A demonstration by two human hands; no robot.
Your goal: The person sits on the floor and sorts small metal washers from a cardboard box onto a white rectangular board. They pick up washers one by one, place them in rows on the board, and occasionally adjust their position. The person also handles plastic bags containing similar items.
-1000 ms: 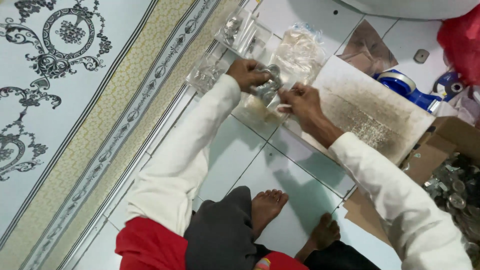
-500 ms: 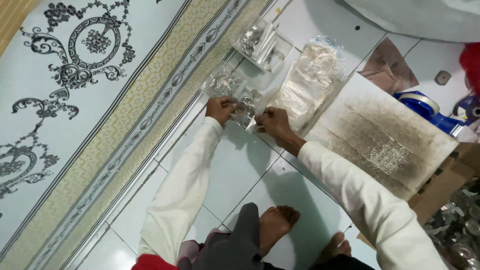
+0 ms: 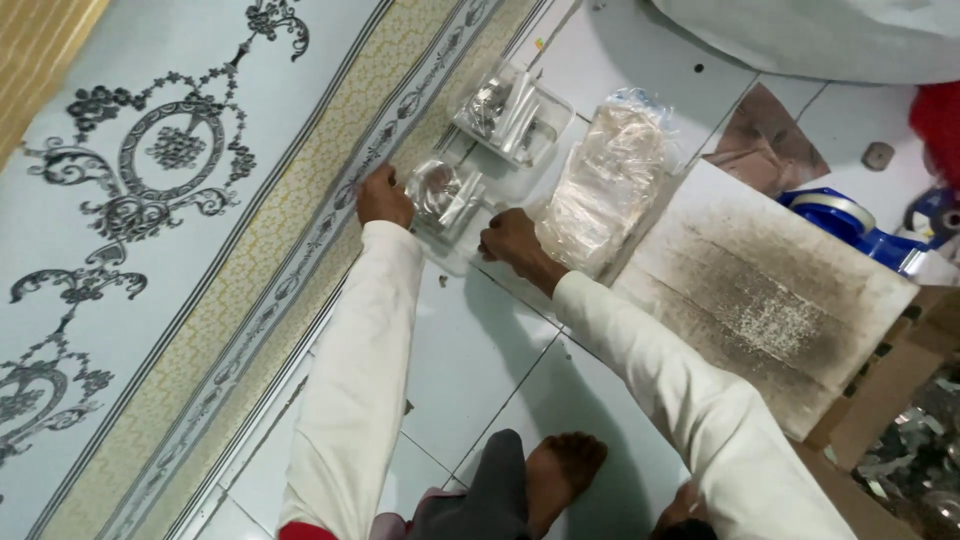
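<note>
A closed two-handed grip, left hand [image 3: 385, 197] and right hand [image 3: 510, 240], is kept on a small clear plastic packet of shiny metal parts [image 3: 445, 195], which could be spilled beyond the grip if tilted.

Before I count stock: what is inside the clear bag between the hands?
The clear bag shows shiny round metal parts through the plastic; creases and glare hide their number and exact kind.

Left arm: stretched forward in a white sleeve, nearly straight.
Left hand [image 3: 385, 197]: knuckles up, fingers curled downward and closed — what they grip cannot be made out.
Right arm: white-sleeved, angled in from the lower right, elbow slightly bent.
Right hand [image 3: 511, 240]: back facing up, fingers bent under, near the left hand but apart.
Feet: bare — one foot [image 3: 562, 470] shows between the arms.
</note>
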